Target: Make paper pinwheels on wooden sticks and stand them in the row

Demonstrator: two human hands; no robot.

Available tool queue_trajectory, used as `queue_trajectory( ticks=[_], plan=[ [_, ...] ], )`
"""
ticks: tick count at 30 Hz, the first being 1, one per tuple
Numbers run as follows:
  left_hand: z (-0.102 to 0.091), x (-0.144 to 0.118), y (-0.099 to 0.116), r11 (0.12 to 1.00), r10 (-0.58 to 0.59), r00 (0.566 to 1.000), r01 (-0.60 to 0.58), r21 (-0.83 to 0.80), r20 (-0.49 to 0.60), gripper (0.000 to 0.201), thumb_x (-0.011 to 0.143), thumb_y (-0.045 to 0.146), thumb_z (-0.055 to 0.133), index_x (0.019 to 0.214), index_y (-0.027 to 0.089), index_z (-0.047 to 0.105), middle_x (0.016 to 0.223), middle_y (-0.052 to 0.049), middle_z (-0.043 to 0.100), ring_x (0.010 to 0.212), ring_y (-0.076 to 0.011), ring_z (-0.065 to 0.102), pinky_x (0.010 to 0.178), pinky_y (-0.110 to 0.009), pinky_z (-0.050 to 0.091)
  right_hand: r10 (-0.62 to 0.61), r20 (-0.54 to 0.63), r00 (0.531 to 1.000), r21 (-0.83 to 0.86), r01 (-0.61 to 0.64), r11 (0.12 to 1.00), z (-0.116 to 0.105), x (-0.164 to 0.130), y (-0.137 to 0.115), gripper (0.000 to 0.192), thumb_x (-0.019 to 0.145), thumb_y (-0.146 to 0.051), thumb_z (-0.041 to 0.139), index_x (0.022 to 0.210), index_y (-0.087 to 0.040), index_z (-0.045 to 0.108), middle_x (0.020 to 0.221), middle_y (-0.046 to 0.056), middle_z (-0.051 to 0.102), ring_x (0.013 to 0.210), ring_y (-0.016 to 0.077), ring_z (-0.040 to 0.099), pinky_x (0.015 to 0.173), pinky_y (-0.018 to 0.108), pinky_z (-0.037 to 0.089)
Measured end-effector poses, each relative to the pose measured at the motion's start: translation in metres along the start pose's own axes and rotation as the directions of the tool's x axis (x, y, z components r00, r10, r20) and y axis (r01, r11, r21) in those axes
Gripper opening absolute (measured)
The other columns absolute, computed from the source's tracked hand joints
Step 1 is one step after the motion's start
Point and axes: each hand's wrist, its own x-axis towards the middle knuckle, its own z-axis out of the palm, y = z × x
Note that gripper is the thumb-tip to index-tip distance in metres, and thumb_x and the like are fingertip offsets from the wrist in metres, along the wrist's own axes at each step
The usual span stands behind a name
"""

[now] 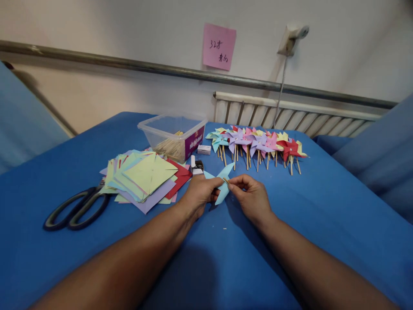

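The left hand (200,191) is closing its fingers around a light blue paper pinwheel (222,183), which is sitting between the two hands, just above the blue-covered counter (322,224). The right hand (251,196) is pinching a thin wooden stick (226,180) between thumb and fingertips, its tip touching the middle of the pinwheel; most of the stick is hidden inside the fingers. One blue blade is pointing up and away past the left hand's knuckles, another is hanging down between the two thumbs. Just beyond the left hand a small dark bottle with a white cap (195,165) is standing, and to the left of it a loose stack of coloured paper squares (145,178) is lying, with black-handled scissors (77,209) at its left edge. A clear plastic box (172,133) holding sticks is sitting behind the stack. A row of finished pinwheels (258,144) is lying well beyond the right hand, near the wall.
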Motion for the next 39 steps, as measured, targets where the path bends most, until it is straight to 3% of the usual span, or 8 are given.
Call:
queue_trajectory(
  ticks=[22,28,39],
  plan=[
    [-0.0004,0.0026,-0.0023,1.0,0.013,1.0,-0.013,0.016,0.015,0.012,0.057,0.017,0.064,0.055,0.015,0.052,0.044,0.003,0.047,0.037,-0.0074,0.041,0.036,-0.02,0.034,-0.021,0.013,1.0,-0.037,0.022,0.999,-0.0005,-0.0003,0.0028,0.008,0.072,-0.024,0.063,0.075,-0.019,0.07,0.071,0.001,0.067,0.066,0.0141,0.058,0.063,0.027,0.045],
    [-0.0029,0.0042,-0.0051,1.0,0.013,0.999,-0.013,0.003,0.03,0.013,0.059,0.019,0.067,0.059,0.013,0.056,0.048,0.001,0.053,0.04,-0.0087,0.047,0.038,-0.02,0.038,-0.051,0.016,0.999,-0.065,0.052,0.997,-0.0013,0.0013,0.0046,0.009,0.074,-0.024,0.062,0.075,-0.018,0.069,0.07,0.001,0.065,0.067,0.0141,0.058,0.064,0.026,0.044],
    [-0.002,0.0022,-0.0029,0.999,-0.016,1.0,0.016,-0.032,0.002,0.01,0.06,0.018,0.069,0.061,0.01,0.061,0.051,-0.001,0.058,0.043,-0.009,0.052,0.041,-0.019,0.041,-0.221,0.012,0.975,-0.229,0.217,0.949,-0.0019,0.0012,0.0049,0.01,0.078,-0.02,0.059,0.076,-0.021,0.069,0.077,0.001,0.063,0.069,0.0141,0.058,0.065,0.027,0.045]
  ],
)
